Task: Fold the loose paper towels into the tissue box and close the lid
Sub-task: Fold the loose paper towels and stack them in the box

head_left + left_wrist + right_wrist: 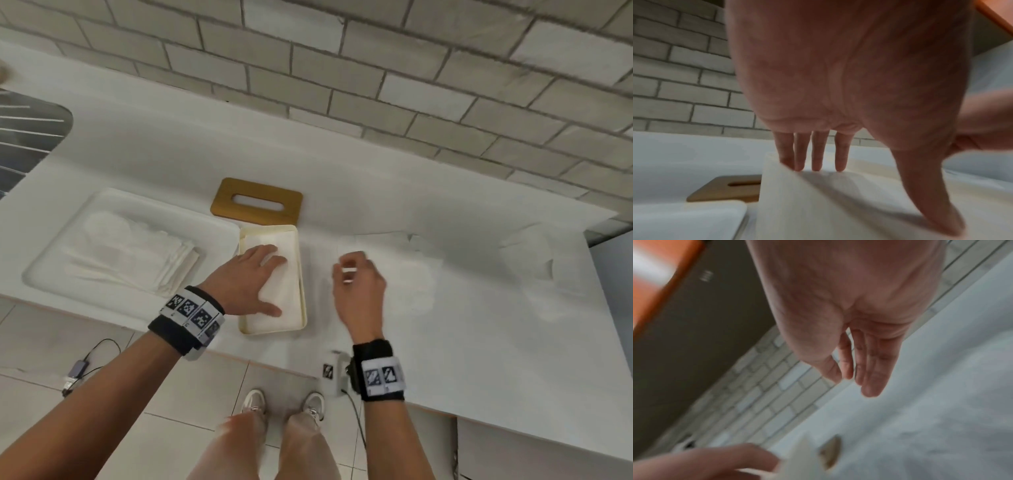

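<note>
The cream tissue box [303, 301] stands open on the white counter, with a white paper towel [289, 298] lying inside it. My left hand [263, 281] lies flat on that towel, fingers straight and thumb spread, pressing it down; the left wrist view shows the fingertips [817, 168] on the towel [818, 204]. The wooden lid [257, 202] with its slot lies flat behind the box, also visible as the lid [723, 189]. My right hand [352, 270] hovers over the counter just right of the box, and the right hand [851, 379] is relaxed and empty. Loose white towels [394, 253] lie faintly visible to its right.
A white tray [54, 260] holding a stack of folded towels [171, 263] sits left of the box. A metal sink [27, 137] is at the far left. A brick-tile wall [342, 68] backs the counter. The counter's front edge runs close below the box.
</note>
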Tool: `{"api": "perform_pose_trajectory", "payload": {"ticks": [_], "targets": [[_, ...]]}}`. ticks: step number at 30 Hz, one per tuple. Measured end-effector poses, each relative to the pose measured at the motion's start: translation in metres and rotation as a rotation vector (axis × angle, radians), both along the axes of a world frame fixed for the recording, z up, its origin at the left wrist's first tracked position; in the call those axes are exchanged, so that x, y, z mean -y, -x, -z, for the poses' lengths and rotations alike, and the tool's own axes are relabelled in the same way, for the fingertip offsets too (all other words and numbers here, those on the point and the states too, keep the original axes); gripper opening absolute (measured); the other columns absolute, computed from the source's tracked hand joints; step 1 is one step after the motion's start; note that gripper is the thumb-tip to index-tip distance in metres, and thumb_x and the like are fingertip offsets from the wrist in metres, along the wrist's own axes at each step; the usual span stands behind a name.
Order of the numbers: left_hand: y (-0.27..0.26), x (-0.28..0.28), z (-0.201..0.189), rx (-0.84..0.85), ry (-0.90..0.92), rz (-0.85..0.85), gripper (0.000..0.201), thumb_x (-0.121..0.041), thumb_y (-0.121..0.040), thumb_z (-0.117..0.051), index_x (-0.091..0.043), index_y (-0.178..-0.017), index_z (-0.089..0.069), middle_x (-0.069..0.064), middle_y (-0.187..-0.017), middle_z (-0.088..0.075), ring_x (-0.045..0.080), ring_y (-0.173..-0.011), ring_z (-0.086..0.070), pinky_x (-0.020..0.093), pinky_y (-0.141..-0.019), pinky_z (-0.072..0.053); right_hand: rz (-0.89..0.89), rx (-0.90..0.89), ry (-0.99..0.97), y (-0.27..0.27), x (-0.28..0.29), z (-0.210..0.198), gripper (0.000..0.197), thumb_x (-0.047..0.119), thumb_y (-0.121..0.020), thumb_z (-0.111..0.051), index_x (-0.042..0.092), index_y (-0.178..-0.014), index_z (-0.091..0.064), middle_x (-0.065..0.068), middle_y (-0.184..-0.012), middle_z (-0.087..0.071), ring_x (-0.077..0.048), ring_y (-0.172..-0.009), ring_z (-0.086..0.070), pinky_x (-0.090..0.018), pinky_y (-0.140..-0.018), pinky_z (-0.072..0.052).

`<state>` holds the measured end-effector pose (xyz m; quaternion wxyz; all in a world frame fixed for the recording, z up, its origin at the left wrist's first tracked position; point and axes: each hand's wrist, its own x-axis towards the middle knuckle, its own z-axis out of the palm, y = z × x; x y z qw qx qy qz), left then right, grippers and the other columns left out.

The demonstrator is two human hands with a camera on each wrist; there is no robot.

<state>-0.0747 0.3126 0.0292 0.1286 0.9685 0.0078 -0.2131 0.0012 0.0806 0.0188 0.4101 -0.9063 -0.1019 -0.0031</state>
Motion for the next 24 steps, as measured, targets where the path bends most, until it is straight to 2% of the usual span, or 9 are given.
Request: {"api": "perform_pose_trajectory", "payload": {"ticks": [3,6,8,11,13,16,19,21,24], "targets": [[0.002,0.019,-0.024,0.158,0.054,-0.138,0.093,-0.060,-0.087,-0.077,-0.028,-0.161,-0.030,0.002,-0.170,-0.025,0.027,-0.156,-0.029,0.044,-0.120,-0.038,0.242,-0.143,0.166,-0.047,0.046,0.025,0.052,0.046,-0.100,-0.069,0.011,-0.135,-0.054,-0.016,-0.132,-0.060,-0.037,-0.116,-0.063,-0.047,-0.094,-0.055],[0.004,0.059,-0.042,0.445,0.149,-0.236,0.061,-0.043,-0.096,-0.074,-0.026,-0.148,-0.048,-0.002,-0.151,-0.050,0.024,-0.136,-0.050,0.042,-0.098,-0.054,0.225,-0.328,0.451,-0.074,0.075,0.054,0.089,0.065,-0.087,-0.076,0.008,-0.146,-0.042,-0.017,-0.143,-0.051,-0.041,-0.131,-0.050,-0.054,-0.104,-0.045],[-0.002,0.095,-0.047,0.537,0.226,-0.278,0.046,-0.037,-0.098,-0.071,-0.025,-0.140,-0.056,-0.003,-0.138,-0.060,0.021,-0.125,-0.055,0.041,-0.091,-0.057,0.163,-0.357,0.378,-0.086,0.088,0.064,0.070,0.055,-0.088,-0.081,0.015,-0.135,-0.049,-0.010,-0.129,-0.063,-0.037,-0.124,-0.059,-0.048,-0.100,-0.048],[-0.030,0.146,-0.036,0.488,0.277,-0.295,0.036,-0.033,-0.100,-0.067,-0.022,-0.134,-0.059,-0.001,-0.129,-0.065,0.023,-0.119,-0.060,0.044,-0.089,-0.057,0.133,-0.318,0.178,-0.094,0.111,0.071,0.020,0.026,-0.096,-0.079,0.020,-0.108,-0.064,-0.001,-0.092,-0.070,-0.029,-0.097,-0.072,-0.028,-0.069,-0.047],[-0.060,0.172,-0.024,0.393,0.270,-0.315,0.030,-0.030,-0.103,-0.062,-0.019,-0.131,-0.060,0.002,-0.126,-0.066,0.027,-0.117,-0.062,0.046,-0.091,-0.056,0.139,-0.261,0.167,-0.093,0.127,0.074,0.009,0.021,-0.096,-0.076,0.020,-0.097,-0.068,0.000,-0.093,-0.067,-0.028,-0.095,-0.071,-0.025,-0.065,-0.043],[-0.116,0.200,-0.003,0.256,0.220,-0.367,0.025,-0.014,-0.102,-0.055,-0.010,-0.126,-0.061,0.011,-0.123,-0.065,0.036,-0.115,-0.063,0.047,-0.090,-0.055,0.132,-0.217,0.246,-0.083,0.130,0.074,0.029,0.044,-0.097,-0.073,0.021,-0.113,-0.064,-0.006,-0.125,-0.058,-0.031,-0.113,-0.059,-0.037,-0.086,-0.050],[-0.167,0.210,0.014,0.127,0.175,-0.411,0.036,0.001,-0.097,-0.050,-0.005,-0.131,-0.057,0.018,-0.129,-0.061,0.038,-0.122,-0.059,0.046,-0.095,-0.054,0.102,-0.161,0.425,-0.074,0.109,0.075,0.064,0.063,-0.093,-0.068,0.017,-0.136,-0.055,-0.007,-0.134,-0.058,-0.034,-0.123,-0.054,-0.049,-0.096,-0.048],[-0.192,0.210,0.027,0.094,0.134,-0.418,0.042,0.003,-0.096,-0.050,-0.003,-0.138,-0.050,0.019,-0.137,-0.056,0.038,-0.129,-0.053,0.047,-0.099,-0.053,0.080,-0.198,0.468,-0.072,0.099,0.077,0.072,0.058,-0.093,-0.072,0.013,-0.143,-0.047,-0.011,-0.138,-0.057,-0.036,-0.127,-0.052,-0.050,-0.102,-0.044],[-0.214,0.195,0.053,0.103,0.004,-0.420,0.060,0.000,-0.094,-0.058,-0.003,-0.149,-0.036,0.019,-0.148,-0.043,0.042,-0.136,-0.043,0.052,-0.103,-0.049,0.107,-0.334,0.333,-0.079,0.106,0.078,0.064,0.040,-0.096,-0.075,0.007,-0.143,-0.045,-0.015,-0.140,-0.060,-0.039,-0.130,-0.054,-0.049,-0.106,-0.043]]}}
